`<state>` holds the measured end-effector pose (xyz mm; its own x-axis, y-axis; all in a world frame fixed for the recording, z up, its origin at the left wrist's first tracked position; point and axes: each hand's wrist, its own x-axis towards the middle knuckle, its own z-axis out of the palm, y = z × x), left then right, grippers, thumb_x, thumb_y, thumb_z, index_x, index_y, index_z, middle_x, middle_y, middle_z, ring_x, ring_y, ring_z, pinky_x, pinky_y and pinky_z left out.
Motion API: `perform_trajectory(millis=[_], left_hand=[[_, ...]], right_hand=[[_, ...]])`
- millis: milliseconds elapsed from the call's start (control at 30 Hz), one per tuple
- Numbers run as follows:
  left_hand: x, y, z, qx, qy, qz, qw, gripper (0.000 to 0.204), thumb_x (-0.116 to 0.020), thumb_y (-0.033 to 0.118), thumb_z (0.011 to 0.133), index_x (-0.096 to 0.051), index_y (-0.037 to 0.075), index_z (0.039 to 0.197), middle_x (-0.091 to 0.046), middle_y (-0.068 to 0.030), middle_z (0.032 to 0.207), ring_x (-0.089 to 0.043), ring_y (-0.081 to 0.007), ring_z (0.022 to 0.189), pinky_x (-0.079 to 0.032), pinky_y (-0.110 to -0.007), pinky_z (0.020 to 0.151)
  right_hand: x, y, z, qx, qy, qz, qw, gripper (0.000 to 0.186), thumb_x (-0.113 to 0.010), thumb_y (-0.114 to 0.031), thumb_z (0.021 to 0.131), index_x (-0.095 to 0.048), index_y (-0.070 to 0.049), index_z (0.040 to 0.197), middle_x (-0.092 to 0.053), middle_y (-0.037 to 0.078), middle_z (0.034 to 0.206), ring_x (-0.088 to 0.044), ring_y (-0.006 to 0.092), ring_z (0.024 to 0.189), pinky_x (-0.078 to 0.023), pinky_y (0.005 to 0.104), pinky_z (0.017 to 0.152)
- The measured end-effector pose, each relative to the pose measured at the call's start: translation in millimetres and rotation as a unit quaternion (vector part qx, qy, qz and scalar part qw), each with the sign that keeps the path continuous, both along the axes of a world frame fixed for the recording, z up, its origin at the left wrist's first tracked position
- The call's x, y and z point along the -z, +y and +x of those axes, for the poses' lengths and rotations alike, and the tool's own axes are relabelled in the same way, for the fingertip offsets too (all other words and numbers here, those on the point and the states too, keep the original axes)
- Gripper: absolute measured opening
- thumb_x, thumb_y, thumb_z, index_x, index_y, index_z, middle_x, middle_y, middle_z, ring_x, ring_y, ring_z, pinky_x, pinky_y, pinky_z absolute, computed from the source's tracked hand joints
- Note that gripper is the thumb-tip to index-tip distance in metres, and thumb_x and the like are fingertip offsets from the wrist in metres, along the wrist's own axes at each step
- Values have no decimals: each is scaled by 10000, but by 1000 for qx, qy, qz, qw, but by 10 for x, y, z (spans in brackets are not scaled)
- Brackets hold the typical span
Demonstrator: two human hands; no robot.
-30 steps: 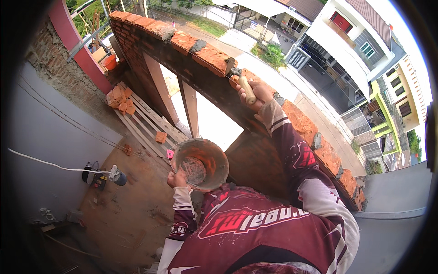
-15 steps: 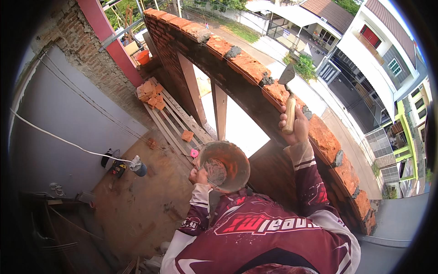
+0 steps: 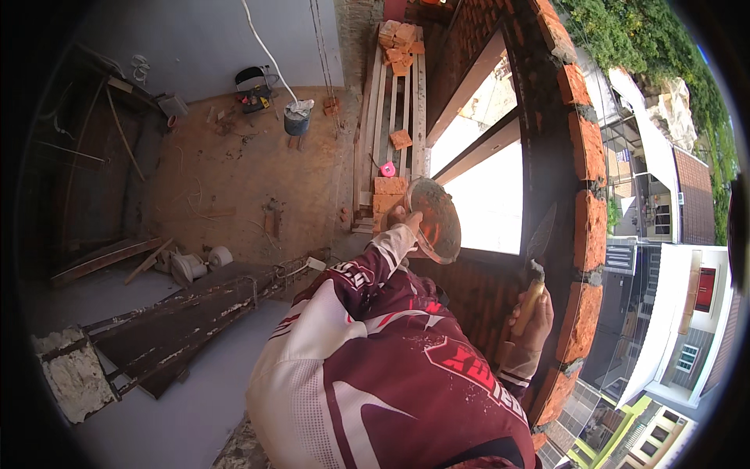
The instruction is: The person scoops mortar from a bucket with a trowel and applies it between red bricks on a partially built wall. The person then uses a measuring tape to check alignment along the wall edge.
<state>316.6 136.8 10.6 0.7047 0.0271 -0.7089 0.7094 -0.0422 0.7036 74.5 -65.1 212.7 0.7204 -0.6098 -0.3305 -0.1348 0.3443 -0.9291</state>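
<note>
Dusty floor (image 3: 223,172) spreads inside the brick wall (image 3: 590,230). Close along that wall, the right hand (image 3: 536,322) wraps its fingers around the handle of a trowel (image 3: 533,288). Farther inward from it, the left hand (image 3: 405,220) clutches a tilted bucket (image 3: 447,209), fingers closed at its rim. Beyond, planks (image 3: 377,109) bear bricks (image 3: 400,48); houses (image 3: 707,289) stand outside the wall.

Bold lettering (image 3: 462,370) is running slantwise across the front of a maroon and white jersey (image 3: 375,383), its red characters wearing a pale outline and white ones following toward the right arm. Smaller white letters (image 3: 349,273) are wrapping around the left sleeve (image 3: 375,262), bending with the folds.
</note>
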Motion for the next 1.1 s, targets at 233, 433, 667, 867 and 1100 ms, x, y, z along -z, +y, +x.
perform_trajectory(millis=[233, 433, 667, 867, 1100], left_hand=[[650, 312, -53, -120, 7, 62, 991, 520, -784, 358, 716, -582, -11, 1022, -629, -143, 942, -624, -264, 710, -508, -411, 607], [1101, 1745, 636, -318, 88, 38, 943, 780, -758, 415, 745, -439, -57, 1277, -551, -197, 1213, -605, -356, 929, -551, -487, 682], [182, 3609, 1098, -555, -66, 15, 829, 930, -732, 514, 759, -332, -37, 1393, -439, -206, 1411, -534, -408, 1162, -504, -573, 902], [684, 2820, 869, -167, -14, 202, 965, 1158, -779, 578, 675, -168, 41, 1500, -269, -228, 1526, -320, -379, 1356, -339, -488, 1073], [923, 978, -897, 483, 156, 314, 802, 1410, -809, 670, 580, 95, 236, 1570, -45, -267, 1610, -54, -454, 1485, -146, -587, 1174]], right_hand=[[1099, -48, -475, -46, 196, 32, 979, 366, -499, -381, 1019, -538, -89, 1236, -610, 72, 847, -567, 141, 562, -496, 283, 439], [1802, -125, -850, -3, 270, 90, 959, 414, -532, -431, 995, -531, -82, 1219, -598, 87, 851, -570, 177, 547, -495, 325, 429], [2136, -17, -1085, -77, 340, 73, 935, 312, -449, -363, 1022, -542, -90, 1140, -606, 99, 864, -594, 215, 601, -499, 382, 462], [3137, 0, -1534, -299, 330, -469, 763, 299, -485, -254, 960, -647, -28, 1069, -707, 180, 934, -708, 343, 805, -574, 468, 673], [3597, 56, -2222, -416, 600, -278, 624, 359, -510, -277, 922, -658, -81, 1183, -654, 220, 1191, -621, 390, 1141, -516, 471, 955]])
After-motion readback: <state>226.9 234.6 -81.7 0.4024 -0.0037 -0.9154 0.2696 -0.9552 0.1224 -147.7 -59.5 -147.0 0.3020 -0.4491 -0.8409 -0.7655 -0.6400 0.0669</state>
